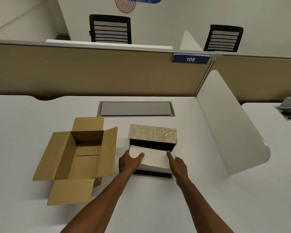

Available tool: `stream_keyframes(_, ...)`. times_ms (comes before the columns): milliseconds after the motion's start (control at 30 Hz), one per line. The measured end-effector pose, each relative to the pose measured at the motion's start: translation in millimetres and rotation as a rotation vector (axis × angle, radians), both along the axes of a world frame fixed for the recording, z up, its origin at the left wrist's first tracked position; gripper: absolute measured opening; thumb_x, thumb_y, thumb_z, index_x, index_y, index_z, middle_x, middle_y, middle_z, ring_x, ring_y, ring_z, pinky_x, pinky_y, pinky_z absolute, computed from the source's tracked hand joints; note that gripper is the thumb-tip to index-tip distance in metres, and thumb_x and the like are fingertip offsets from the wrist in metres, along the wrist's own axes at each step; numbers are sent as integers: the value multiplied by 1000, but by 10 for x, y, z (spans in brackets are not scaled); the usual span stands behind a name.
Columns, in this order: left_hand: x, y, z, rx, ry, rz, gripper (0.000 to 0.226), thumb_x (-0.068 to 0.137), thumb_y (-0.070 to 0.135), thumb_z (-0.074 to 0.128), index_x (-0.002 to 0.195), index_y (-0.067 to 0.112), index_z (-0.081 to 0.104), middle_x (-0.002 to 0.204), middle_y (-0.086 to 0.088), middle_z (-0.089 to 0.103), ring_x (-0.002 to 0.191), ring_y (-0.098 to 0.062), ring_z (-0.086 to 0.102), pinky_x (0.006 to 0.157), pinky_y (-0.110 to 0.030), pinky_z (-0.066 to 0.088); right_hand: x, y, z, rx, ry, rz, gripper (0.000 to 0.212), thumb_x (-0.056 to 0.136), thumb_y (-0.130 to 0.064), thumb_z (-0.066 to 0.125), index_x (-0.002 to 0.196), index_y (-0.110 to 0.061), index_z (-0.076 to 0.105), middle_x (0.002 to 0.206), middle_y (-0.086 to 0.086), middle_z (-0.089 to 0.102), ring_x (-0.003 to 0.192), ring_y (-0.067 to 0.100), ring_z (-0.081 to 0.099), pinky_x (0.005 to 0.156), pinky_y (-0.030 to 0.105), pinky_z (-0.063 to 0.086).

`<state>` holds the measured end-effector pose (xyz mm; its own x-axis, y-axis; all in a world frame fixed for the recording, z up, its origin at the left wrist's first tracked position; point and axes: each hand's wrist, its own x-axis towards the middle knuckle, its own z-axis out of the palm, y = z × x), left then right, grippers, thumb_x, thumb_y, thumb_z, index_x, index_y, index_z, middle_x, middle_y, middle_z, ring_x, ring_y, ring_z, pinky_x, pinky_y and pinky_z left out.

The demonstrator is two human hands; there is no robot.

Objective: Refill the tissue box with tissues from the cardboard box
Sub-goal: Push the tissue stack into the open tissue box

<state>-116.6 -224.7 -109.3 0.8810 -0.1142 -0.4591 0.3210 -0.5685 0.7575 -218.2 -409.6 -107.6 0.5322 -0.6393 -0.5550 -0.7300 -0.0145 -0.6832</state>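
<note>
White desk, white tissues, seemingly stacked

Light is coming soft and even from overhead, prob ceiling fixtures out of view; scene is reading moderately bright w/ a warm, slightly muted cast. White desk is showing no harsh glare, only a gentle grey falloff toward the near left. Shadows are staying faint and diffuse: a soft one is sitting under the cardboard box flaps, and its interior is going darker at the far wall. Wide-angle lens is bending the partition top edge, esp. toward far left and right. Focus is looking slightly soft overall, w/ compression smearing on fine detail.
</note>
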Motion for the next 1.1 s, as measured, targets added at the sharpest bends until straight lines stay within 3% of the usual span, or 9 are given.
stream_keyframes(33,6,5,-1,17,-8,-22,61,76,60,73,122,22,61,117,-1,69,106,-24,63,87,-34,54,15,27,10,-42,2,21,77,87,-78,46,128,-14,61,131,6,63,111,25,59,88,36,48)
stream_keyframes(100,32,36,-12,40,-18,-71,65,75,63,72,124,22,60,118,-1,68,107,-24,63,88,-35,54,37,58,31,-180,33,98,78,89,-77,43,132,-13,59,129,7,67,106,25,63,92,39,52)
stream_keyframes(167,65,83,-18,49,-24,-118,70,74,64,72,128,21,58,122,-2,67,111,-24,62,92,-38,54,62,57,70,-300,94,198,80,93,-74,38,141,-11,52,132,10,66,116,30,64,98,41,50)
stream_keyframes(300,65,125,-53,57,-13,-113,88,78,64,69,149,20,40,146,-7,53,132,-29,49,105,-42,47,75,21,96,-294,102,175,85,95,-70,41,155,-10,33,147,16,55,134,36,53,107,43,44)
stream_keyframes(367,39,111,-73,60,1,-88,94,79,65,68,153,20,33,152,-8,46,138,-31,44,109,-44,44,72,28,85,-277,89,146,84,96,-68,41,155,-9,35,147,18,55,134,36,53,108,44,44)
stream_keyframes(500,19,113,-85,34,-14,-133,84,78,62,71,145,19,44,139,-6,59,125,-27,56,102,-44,51,83,61,73,-291,102,213,75,98,-63,41,149,-7,42,139,17,61,127,36,58,106,44,47)
stream_keyframes(667,52,163,-77,40,-23,-152,86,81,61,70,150,21,38,143,-6,55,129,-28,52,104,-43,50,90,51,97,-347,68,252,64,102,-55,42,147,-10,43,133,15,65,120,36,62,100,41,48)
stream_keyframes(933,-3,148,-94,34,-16,-162,91,82,58,70,154,23,27,148,-8,49,133,-30,49,102,-39,47,75,54,56,-332,77,259,68,102,-53,43,152,-8,36,137,19,62,124,38,60,102,42,47)
stream_keyframes(1100,12,138,-67,19,11,-183,94,83,61,68,156,23,23,152,-9,45,136,-31,45,109,-44,46,58,44,42,-298,91,247,71,102,-54,42,154,-7,32,142,20,58,128,39,57,105,44,47)
